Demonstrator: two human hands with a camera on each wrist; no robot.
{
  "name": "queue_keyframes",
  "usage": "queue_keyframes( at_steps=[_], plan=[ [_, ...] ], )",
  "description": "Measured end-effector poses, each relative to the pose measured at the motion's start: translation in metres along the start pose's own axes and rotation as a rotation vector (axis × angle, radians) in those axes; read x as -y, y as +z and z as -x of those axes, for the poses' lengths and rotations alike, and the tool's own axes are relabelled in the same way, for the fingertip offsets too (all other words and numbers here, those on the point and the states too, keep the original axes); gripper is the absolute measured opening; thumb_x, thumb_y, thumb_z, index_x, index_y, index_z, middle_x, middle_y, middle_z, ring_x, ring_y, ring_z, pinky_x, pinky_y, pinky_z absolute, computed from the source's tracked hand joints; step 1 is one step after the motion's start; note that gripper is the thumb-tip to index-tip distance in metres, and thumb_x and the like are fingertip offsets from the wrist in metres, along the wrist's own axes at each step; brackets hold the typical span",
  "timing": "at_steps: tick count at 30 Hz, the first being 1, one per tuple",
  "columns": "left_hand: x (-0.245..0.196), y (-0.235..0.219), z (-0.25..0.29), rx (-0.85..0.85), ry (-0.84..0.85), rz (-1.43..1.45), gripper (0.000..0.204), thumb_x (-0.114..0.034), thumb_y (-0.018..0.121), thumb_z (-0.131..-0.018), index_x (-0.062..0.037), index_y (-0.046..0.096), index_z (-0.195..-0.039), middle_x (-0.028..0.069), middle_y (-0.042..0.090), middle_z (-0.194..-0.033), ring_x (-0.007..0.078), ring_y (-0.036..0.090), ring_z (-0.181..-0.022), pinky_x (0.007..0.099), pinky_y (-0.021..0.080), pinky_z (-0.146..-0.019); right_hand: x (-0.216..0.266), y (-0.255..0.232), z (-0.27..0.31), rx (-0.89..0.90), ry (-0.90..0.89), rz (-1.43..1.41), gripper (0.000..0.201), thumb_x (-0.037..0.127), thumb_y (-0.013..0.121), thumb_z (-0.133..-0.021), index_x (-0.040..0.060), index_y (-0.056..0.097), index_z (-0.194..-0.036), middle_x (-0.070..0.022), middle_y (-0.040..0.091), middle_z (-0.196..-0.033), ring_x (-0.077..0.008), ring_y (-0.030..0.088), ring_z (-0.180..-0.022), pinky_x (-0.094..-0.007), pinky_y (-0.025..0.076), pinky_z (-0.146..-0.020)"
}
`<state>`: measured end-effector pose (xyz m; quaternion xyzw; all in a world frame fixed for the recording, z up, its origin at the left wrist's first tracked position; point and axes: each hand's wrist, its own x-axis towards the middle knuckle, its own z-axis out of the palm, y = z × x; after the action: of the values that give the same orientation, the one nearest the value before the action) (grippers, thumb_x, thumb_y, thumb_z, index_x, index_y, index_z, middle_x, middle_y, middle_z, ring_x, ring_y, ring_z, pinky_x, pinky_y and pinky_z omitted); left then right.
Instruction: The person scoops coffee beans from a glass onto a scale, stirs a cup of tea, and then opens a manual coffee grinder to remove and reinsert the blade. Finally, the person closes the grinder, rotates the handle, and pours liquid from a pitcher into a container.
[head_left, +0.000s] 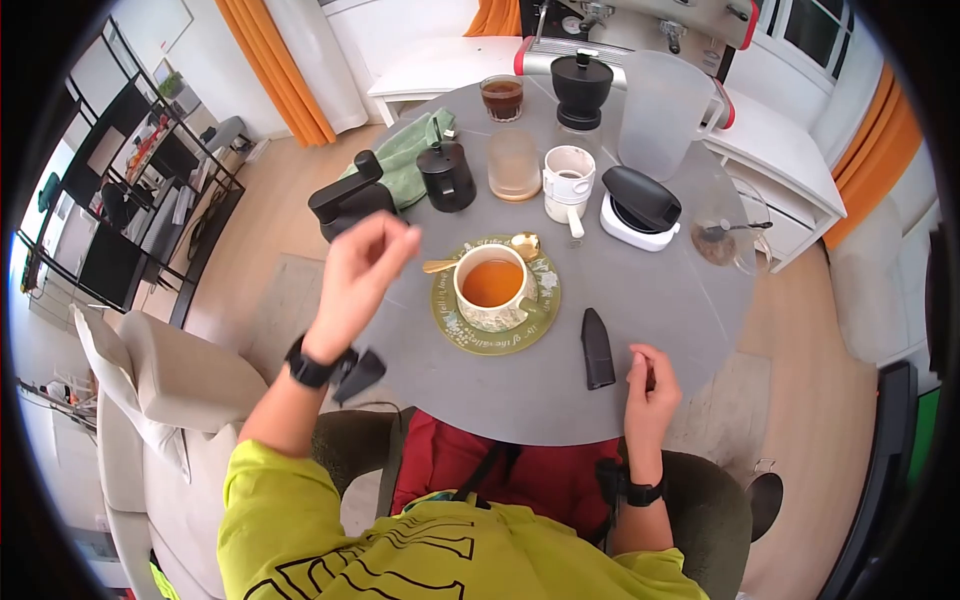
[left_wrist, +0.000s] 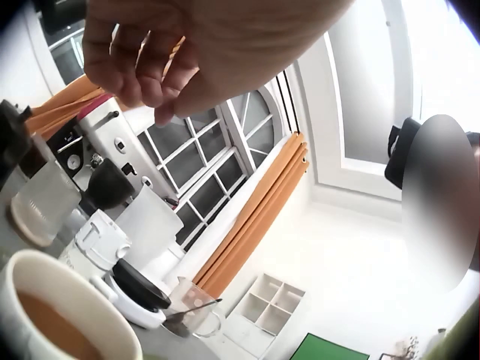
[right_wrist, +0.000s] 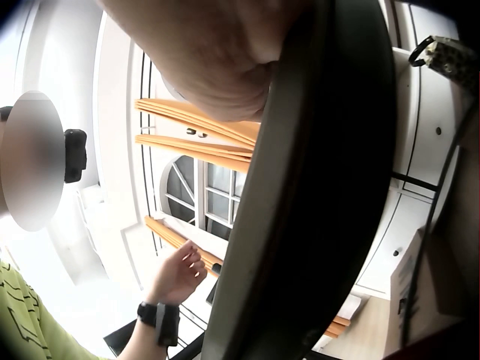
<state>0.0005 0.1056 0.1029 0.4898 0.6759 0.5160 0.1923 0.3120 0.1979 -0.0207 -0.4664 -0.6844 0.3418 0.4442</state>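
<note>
My left hand (head_left: 362, 275) is in the air left of the cup, fingers bent and holding nothing; the left wrist view has this hand (left_wrist: 202, 52) at its top. The cream cup (head_left: 494, 308) of amber liquid stands on a green lettered plate (head_left: 455, 332). A gold spoon (head_left: 438, 266) shows at the cup's left, and a gold-and-white piece (head_left: 526, 243) at its upper right. At the table's near right edge is my right hand (head_left: 652, 392), loosely curled and empty, beside a black elongated object (head_left: 597, 350). In the right wrist view, the table edge partly hides this hand (right_wrist: 217, 56).
Behind the plate stand a black pitcher (head_left: 446, 178), a glass (head_left: 514, 168), a white mug (head_left: 568, 178), a black-and-white device (head_left: 640, 215) and a frosted jug (head_left: 660, 115). A black lever device (head_left: 350, 198) and green cloth (head_left: 400, 165) lie back left; a glass pitcher (head_left: 722, 240) stands right.
</note>
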Motion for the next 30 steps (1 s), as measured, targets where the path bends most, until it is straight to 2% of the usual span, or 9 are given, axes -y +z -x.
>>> queue_keyframes(
  at_steps=[4,7,11,15,18,24,26,28,30],
  plan=[
    [0.022,-0.011,0.065,0.02,-0.262,0.203,0.023,-0.018,0.057,-0.095,-0.0066,0.053,-0.075,-0.0039,0.049,-0.063,0.0033,0.041,-0.055,0.0201,0.032,-0.052,0.016,0.001,-0.011,0.051,-0.012,-0.039,0.012,0.006,0.052,-0.094,0.0008,0.063,-0.096,-0.0023,0.052,-0.069,-0.0068,0.046,-0.059,-0.0226,0.038,-0.053],
    [0.037,-0.017,0.091,0.046,-0.327,0.36,0.022,-0.017,0.057,-0.095,-0.0064,0.053,-0.075,-0.0039,0.048,-0.063,0.0033,0.038,-0.054,0.0203,0.029,-0.051,0.055,0.008,-0.036,0.138,-0.087,-0.074,0.013,0.007,0.051,-0.094,0.0009,0.063,-0.098,-0.0015,0.052,-0.069,-0.0066,0.045,-0.06,-0.0225,0.037,-0.053],
    [0.049,-0.02,0.108,0.092,-0.398,0.53,0.02,-0.015,0.057,-0.095,-0.0064,0.053,-0.077,-0.0042,0.048,-0.063,0.0033,0.034,-0.053,0.0204,0.027,-0.05,0.114,0.034,-0.082,0.593,-0.076,-0.309,0.018,0.011,0.052,-0.095,0.0029,0.059,-0.109,0.0014,0.053,-0.077,-0.0067,0.047,-0.066,-0.0215,0.039,-0.06],
    [0.056,-0.029,0.119,0.15,-0.463,0.644,0.018,-0.014,0.057,-0.095,-0.0064,0.054,-0.079,-0.0042,0.048,-0.064,0.0032,0.033,-0.054,0.0205,0.026,-0.05,0.154,0.091,-0.128,0.897,0.058,-0.334,0.027,0.019,0.056,-0.095,0.0013,0.058,-0.115,-0.0044,0.056,-0.102,-0.0123,0.058,-0.091,-0.0268,0.047,-0.084],
    [0.058,-0.032,0.119,0.16,-0.438,0.685,0.018,-0.013,0.057,-0.095,-0.0061,0.054,-0.079,-0.0041,0.048,-0.064,0.0032,0.034,-0.054,0.0205,0.026,-0.05,0.146,0.149,-0.156,0.957,0.302,-0.447,0.037,0.015,0.058,-0.093,-0.0065,0.047,-0.121,-0.0113,0.054,-0.114,-0.0223,0.06,-0.103,-0.0327,0.049,-0.095],
    [0.049,-0.037,0.119,0.177,-0.402,0.662,0.019,-0.013,0.057,-0.095,-0.0052,0.053,-0.078,-0.004,0.047,-0.064,0.0031,0.035,-0.054,0.0204,0.027,-0.051,0.133,0.222,-0.168,0.721,0.523,-0.358,0.029,0.004,0.058,-0.088,-0.0085,0.046,-0.111,-0.0174,0.051,-0.11,-0.0294,0.061,-0.092,-0.0392,0.058,-0.079],
    [0.048,-0.04,0.118,0.174,-0.409,0.665,0.019,-0.013,0.057,-0.095,-0.005,0.053,-0.079,-0.004,0.047,-0.063,0.0031,0.035,-0.055,0.0204,0.027,-0.051,0.132,0.225,-0.175,0.711,0.488,-0.257,0.029,0.007,0.061,-0.086,-0.0026,0.049,-0.111,-0.0176,0.051,-0.11,-0.0318,0.061,-0.093,-0.0406,0.055,-0.08],
    [0.049,-0.041,0.119,0.187,-0.416,0.704,0.018,-0.013,0.057,-0.095,-0.0046,0.054,-0.079,-0.0044,0.047,-0.063,0.0029,0.035,-0.055,0.0201,0.027,-0.05,0.136,0.216,-0.182,0.43,-0.318,0.578,0.032,0.013,0.064,-0.084,0.0043,0.052,-0.112,-0.0176,0.051,-0.111,-0.0333,0.059,-0.098,-0.0422,0.051,-0.083],
    [0.049,-0.041,0.118,0.179,-0.418,0.692,0.018,-0.013,0.057,-0.095,-0.0046,0.054,-0.079,-0.0046,0.047,-0.063,0.0029,0.035,-0.055,0.02,0.027,-0.05,0.157,0.186,-0.185,0.302,-0.455,0.693,0.036,0.019,0.067,-0.081,0.0089,0.053,-0.113,-0.0166,0.052,-0.114,-0.0337,0.057,-0.103,-0.043,0.047,-0.087]
  ],
)
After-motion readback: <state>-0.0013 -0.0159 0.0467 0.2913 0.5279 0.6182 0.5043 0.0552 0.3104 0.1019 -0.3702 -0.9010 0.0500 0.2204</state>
